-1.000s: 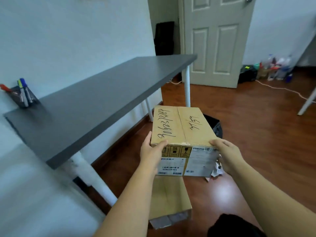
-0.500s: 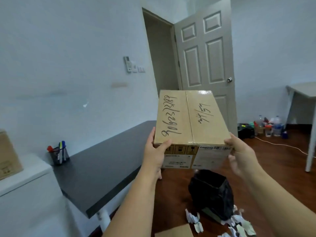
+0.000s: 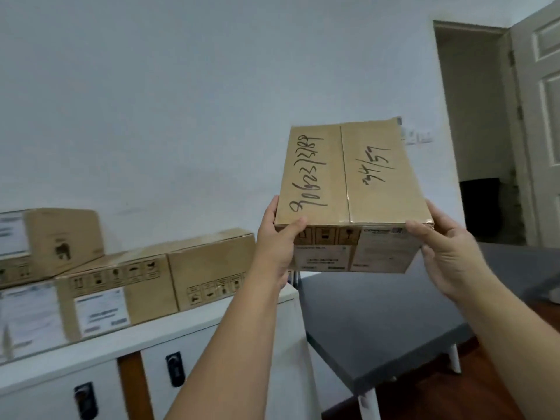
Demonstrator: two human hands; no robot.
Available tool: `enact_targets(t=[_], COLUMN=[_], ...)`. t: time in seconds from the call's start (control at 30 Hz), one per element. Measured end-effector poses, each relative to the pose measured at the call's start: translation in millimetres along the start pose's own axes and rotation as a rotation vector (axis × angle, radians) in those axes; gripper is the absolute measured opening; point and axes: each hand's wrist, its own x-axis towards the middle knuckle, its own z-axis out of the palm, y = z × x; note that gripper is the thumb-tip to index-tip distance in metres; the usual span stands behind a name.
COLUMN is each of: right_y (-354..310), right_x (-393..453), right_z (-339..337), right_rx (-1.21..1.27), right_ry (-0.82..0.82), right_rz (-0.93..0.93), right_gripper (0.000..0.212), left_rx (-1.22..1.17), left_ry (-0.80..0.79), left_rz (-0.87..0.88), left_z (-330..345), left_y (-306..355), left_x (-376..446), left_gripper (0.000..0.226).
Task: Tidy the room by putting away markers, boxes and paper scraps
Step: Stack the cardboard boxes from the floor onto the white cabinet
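Stiff taped brown cardboard box (image 3: 351,189) looks light, fragile-marked; left hand (image 3: 277,237) and right hand (image 3: 448,253) fingers clasp its near corners

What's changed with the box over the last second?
The box has been lifted from near the floor to chest height and swung left, toward the boxes on the white cabinet. Unchanged: left hand and right hand still grip its near corners.

The box (image 3: 348,177) is matt brown cardboard, sealed with glossy clear tape, paper labels on its side. The stacked boxes (image 3: 145,280) look the same. The tabletop (image 3: 378,328) is smooth matt grey; the cabinet (image 3: 212,344) smooth white.
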Motion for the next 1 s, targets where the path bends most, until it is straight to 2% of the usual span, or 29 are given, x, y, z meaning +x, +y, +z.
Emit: enact_targets(t=[0.1,0.2,0.33,0.6,0.7,0.8,0.87,0.93,1.0], right_y=[31.2,62.7,99.5,149.8,167.6,181.8,187.1,189.5,190.9], right_x=[16.1,30.0,40.4,43.4,44.7,49.0,55.2,59.6,64.7], right_z=[56.8,113.2,188.3,306.0,334.4,353.5,363.1,371.2,379.8], right_rx=[0.02,0.05,0.09,0.153,0.155,0.119,0.068,0.021,-0.004], right_ry=[-0.116,-0.175,-0.281,-0.357,-0.357,-0.345,-0.348,-0.359,-0.359], right_rz=[0.019,0.051,0.081,0.135,0.145,0.159,0.131,0.103,0.075], right_gripper=[0.082,0.08,0.064,0.074,0.059,0.053,0.05,0.041,0.031], left_rx=[0.04,0.078,0.132,0.232,0.231,0.216,0.331,0.521,0.582], left_ry=[0.114,0.22,0.358,0.55,0.577,0.59,0.622,0.654,0.654], left_rz=[0.024,0.028,0.062,0.144,0.129,0.094,0.125,0.17,0.224], left_z=[-60.0,-116.1,-185.6,-282.4,-302.7,-325.4,-338.0,-339.4,-341.5], left_y=[16.8,30.7,56.8,104.0,110.1,108.2,102.0,96.7,92.9], left_x=[3.7,2.7,-0.9,-4.0,-0.1,5.8,10.7,11.5,13.0], left_gripper=[0.072,0.071,0.071,0.067,0.063,0.063,0.067,0.081,0.089])
